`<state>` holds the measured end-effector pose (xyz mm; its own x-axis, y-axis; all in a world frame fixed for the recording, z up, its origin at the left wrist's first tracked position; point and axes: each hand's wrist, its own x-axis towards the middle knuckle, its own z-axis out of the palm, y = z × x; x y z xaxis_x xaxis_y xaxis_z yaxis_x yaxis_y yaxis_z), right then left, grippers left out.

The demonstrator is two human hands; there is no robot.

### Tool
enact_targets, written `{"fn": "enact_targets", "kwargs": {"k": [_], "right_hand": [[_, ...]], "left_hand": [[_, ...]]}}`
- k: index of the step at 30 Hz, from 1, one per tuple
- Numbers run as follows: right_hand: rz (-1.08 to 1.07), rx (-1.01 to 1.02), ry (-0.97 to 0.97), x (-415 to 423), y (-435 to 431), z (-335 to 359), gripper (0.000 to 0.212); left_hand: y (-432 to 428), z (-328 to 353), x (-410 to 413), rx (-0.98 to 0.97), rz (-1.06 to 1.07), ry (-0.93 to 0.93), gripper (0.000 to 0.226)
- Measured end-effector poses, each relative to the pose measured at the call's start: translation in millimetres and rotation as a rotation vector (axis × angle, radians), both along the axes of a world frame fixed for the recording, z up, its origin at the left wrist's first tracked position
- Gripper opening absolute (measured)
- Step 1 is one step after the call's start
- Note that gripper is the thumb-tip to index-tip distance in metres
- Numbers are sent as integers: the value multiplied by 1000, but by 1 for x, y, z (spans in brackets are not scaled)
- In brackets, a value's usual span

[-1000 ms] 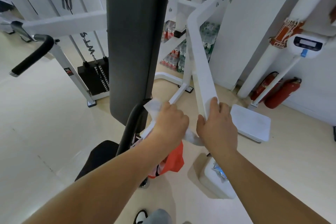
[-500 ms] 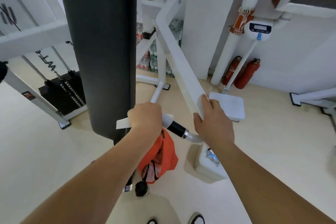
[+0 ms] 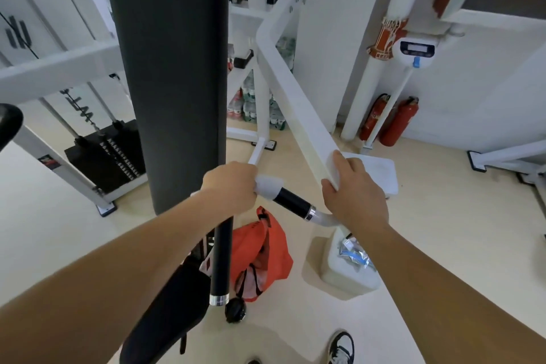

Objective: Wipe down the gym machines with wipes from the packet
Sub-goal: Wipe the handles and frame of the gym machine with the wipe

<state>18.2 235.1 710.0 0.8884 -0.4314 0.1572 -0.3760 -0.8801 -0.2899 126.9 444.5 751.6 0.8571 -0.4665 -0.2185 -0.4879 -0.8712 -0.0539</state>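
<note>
Gripping a white wipe (image 3: 267,185) around the black handle (image 3: 291,201) of a gym machine, the person's left hand (image 3: 230,186) is clenched into a fist, knuckles up, in the head camera's view. The single wipe shows as a crumpled white sleeve bunched at the fist's right edge, covering the handle's upper end. The right hand (image 3: 354,195) clasps the lower end of the machine's white arm (image 3: 295,91), thumb on the near side and fingers curled over the top. Both forearms reach in from the bottom corners, bare and nearly straight.

One packet (image 3: 353,251), crinkled silver and blue, lies on a white box (image 3: 348,281) on the floor beneath the right forearm. One tall black back pad (image 3: 168,68) stands upright just left of the left hand. One orange bag (image 3: 263,248) sits on the floor between the pad's post and the box. Two red fire extinguishers (image 3: 399,121) stand side by side against the far wall, beside a white scale (image 3: 381,171). One weight stack (image 3: 109,154) sits at left. One black-and-white shoe (image 3: 341,346) shows at the bottom edge.
</note>
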Motion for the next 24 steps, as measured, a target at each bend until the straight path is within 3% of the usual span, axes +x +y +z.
{"fn": "enact_targets", "kwargs": {"k": [4, 8, 12, 14, 19, 22, 24], "right_hand": [[56, -85, -82, 0, 0, -2, 53], [102, -91, -126, 0, 1, -1, 38], [239, -57, -130, -16, 1, 0, 22], [336, -108, -72, -26, -1, -4, 13], [313, 36, 205, -31, 0, 16, 38], [347, -30, 288, -30, 0, 19, 40], [349, -116, 285, -29, 1, 15, 35]], "left_hand": [[-27, -6, -18, 85, 88, -59, 29], [-66, -7, -48, 245, -223, -97, 19], [-49, -6, -47, 134, -338, -185, 30], [-31, -5, -32, 69, -221, -169, 33], [3, 0, -29, -217, 163, -38, 32], [17, -12, -43, -405, 349, -14, 27], [21, -14, -47, -432, 400, 0, 28]]}}
